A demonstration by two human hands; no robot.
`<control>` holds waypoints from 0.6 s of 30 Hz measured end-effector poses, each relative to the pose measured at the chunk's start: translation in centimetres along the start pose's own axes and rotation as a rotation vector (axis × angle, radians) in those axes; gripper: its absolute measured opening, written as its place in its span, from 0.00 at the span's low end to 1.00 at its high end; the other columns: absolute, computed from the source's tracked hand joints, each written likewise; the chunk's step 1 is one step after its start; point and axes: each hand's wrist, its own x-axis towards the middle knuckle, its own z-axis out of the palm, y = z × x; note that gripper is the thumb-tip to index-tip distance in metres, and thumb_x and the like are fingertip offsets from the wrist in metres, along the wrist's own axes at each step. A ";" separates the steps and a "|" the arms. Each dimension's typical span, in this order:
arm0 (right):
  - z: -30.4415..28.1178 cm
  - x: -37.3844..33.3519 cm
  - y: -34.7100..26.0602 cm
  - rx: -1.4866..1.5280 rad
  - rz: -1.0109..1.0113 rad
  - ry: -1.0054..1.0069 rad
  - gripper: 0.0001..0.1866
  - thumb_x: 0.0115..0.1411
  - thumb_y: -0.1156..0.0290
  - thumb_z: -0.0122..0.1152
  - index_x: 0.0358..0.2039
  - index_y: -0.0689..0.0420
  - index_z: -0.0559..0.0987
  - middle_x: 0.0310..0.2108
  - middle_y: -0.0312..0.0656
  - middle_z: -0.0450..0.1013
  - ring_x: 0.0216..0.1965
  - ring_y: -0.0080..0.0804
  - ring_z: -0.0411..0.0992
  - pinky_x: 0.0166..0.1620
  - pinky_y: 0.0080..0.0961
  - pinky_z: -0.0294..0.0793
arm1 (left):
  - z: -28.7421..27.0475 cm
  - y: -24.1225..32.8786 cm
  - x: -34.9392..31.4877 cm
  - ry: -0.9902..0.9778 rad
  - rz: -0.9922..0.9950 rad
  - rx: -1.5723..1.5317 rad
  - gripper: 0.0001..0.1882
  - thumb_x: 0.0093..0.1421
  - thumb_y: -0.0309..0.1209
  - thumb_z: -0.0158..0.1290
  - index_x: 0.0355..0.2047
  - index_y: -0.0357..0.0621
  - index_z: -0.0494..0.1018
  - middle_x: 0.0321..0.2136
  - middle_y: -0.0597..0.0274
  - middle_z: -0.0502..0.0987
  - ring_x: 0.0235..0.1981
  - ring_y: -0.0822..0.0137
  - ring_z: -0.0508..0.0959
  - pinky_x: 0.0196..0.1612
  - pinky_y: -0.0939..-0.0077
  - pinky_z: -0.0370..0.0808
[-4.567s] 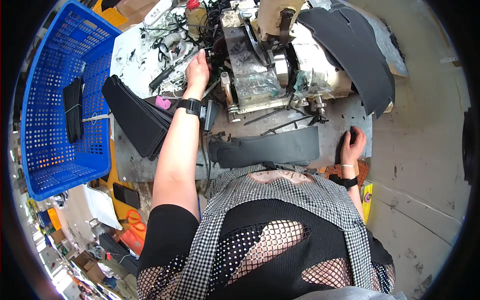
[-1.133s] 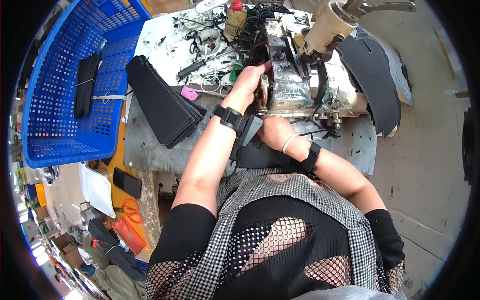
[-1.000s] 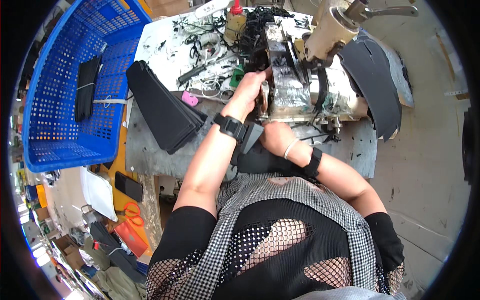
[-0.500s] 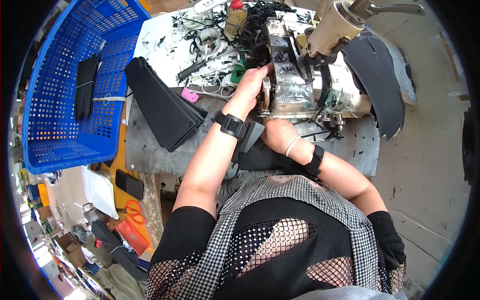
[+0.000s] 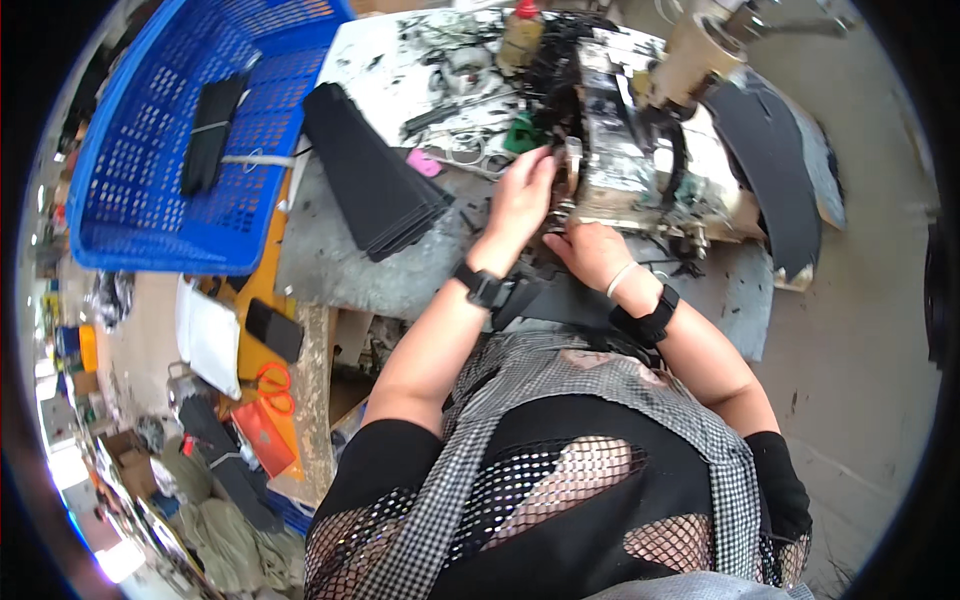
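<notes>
My left hand (image 5: 518,205) lies along the left side of a worn metal machine (image 5: 622,165), its fingers stretched toward the curved metal part at the front. My right hand (image 5: 597,258) is just below the machine's front edge, fingers curled and thumb pointing left toward the other hand. What the right fingers grip is hidden under the hand. Dark material shows below and between my wrists, too blurred to name. To the left of my left hand lies a fanned stack of black strips (image 5: 372,175) on the grey metal tabletop (image 5: 335,265).
A blue crate (image 5: 165,255) with a tied black bundle (image 5: 212,130) stands at left. Black scraps, a bottle (image 5: 522,40) and a pink piece (image 5: 424,162) lie behind. Black sheets (image 5: 770,170) hang at right. Orange scissors (image 5: 274,388) and a phone (image 5: 273,330) lie lower left.
The view has shifted, so the table and machine sit further right. My left hand has drawn slightly back from the machine's side, and its fingers now show more plainly.
</notes>
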 end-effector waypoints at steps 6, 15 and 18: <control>-2.3 -2.9 1.5 0.138 -0.015 0.192 0.18 0.55 0.57 0.59 0.35 0.60 0.74 0.26 0.52 0.75 0.32 0.50 0.75 0.37 0.42 0.74 | -1.4 2.0 -3.4 -0.019 -0.067 0.132 0.15 0.60 0.30 0.53 0.45 0.34 0.72 0.37 0.54 0.79 0.37 0.70 0.79 0.42 0.77 0.74; -3.1 -3.8 1.3 0.236 -0.134 0.334 0.13 0.53 0.62 0.63 0.31 0.59 0.74 0.24 0.48 0.74 0.27 0.48 0.74 0.32 0.38 0.73 | -2.4 3.5 -3.3 -0.037 0.013 0.189 0.13 0.58 0.29 0.54 0.43 0.37 0.74 0.35 0.55 0.80 0.36 0.69 0.79 0.41 0.76 0.75; -2.5 -3.3 0.9 0.260 -0.229 0.370 0.11 0.52 0.67 0.63 0.32 0.58 0.75 0.15 0.43 0.70 0.20 0.39 0.72 0.25 0.32 0.69 | -4.0 5.0 -3.4 -0.068 -0.060 0.210 0.14 0.60 0.29 0.53 0.45 0.35 0.73 0.40 0.57 0.78 0.42 0.71 0.77 0.48 0.77 0.71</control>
